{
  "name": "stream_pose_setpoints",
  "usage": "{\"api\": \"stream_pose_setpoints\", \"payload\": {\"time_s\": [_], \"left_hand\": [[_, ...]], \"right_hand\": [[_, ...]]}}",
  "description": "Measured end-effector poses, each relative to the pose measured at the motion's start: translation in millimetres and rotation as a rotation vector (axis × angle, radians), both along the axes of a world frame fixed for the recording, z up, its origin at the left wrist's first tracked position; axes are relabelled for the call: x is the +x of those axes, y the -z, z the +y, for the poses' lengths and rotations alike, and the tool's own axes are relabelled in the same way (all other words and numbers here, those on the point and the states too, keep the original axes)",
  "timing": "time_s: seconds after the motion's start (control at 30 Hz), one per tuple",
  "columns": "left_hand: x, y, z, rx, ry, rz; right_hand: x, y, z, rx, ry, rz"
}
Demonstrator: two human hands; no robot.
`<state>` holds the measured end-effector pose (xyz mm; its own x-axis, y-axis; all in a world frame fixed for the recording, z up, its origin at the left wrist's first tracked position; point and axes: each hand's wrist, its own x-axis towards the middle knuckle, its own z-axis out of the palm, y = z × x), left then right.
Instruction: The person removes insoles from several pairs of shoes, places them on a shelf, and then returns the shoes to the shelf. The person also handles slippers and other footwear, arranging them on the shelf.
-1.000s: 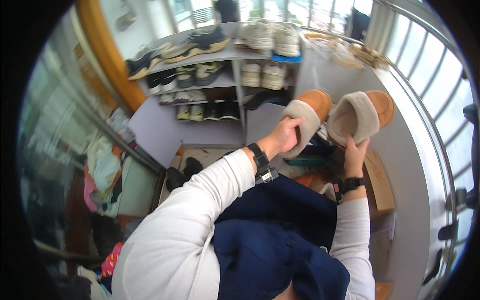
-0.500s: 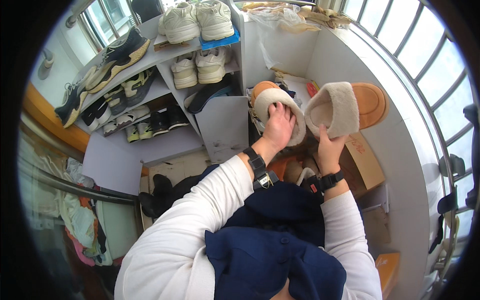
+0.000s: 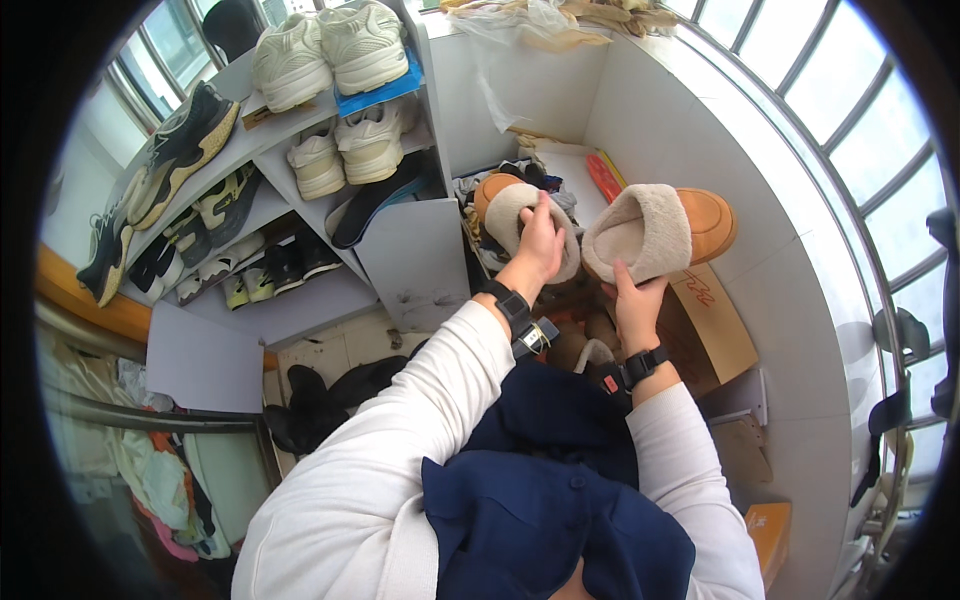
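Observation:
A tan slipper with a cream fleece lining is in my left hand, whose fingers reach over the fleece at its opening. My right hand grips a matching slipper by the heel end, with the thumb at the fleece rim. Both slippers are held up side by side, the right one with its opening toward me and its toe pointing right. Below them, between my wrists, more brown footwear with pale fleece is partly hidden by my arms.
To the left, a grey shoe rack carries several pairs of shoes, white sneakers on top. A cardboard box stands at the right beside the white wall. Behind the slippers are a red item and clutter. Barred windows curve along the right.
The view has turned, so the rack sits further left and lower. Both slippers remain in my hands, and the left fingers have drawn together on the left slipper's fleece.

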<state>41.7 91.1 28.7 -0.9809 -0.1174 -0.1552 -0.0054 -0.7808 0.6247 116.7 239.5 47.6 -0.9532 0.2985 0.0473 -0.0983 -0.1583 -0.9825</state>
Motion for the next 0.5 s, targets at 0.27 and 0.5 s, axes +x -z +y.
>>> {"api": "stream_pose_setpoints", "payload": {"time_s": [0.27, 0.5], "left_hand": [[-10, -47, -71, -1.567, 0.713, -0.225], [6, -35, -62, -2.091, -0.242, 0.199]], "right_hand": [[-17, 11, -1, 0.044, -0.050, -0.109], [-22, 5, 8, 0.040, -0.125, -0.132]]}}
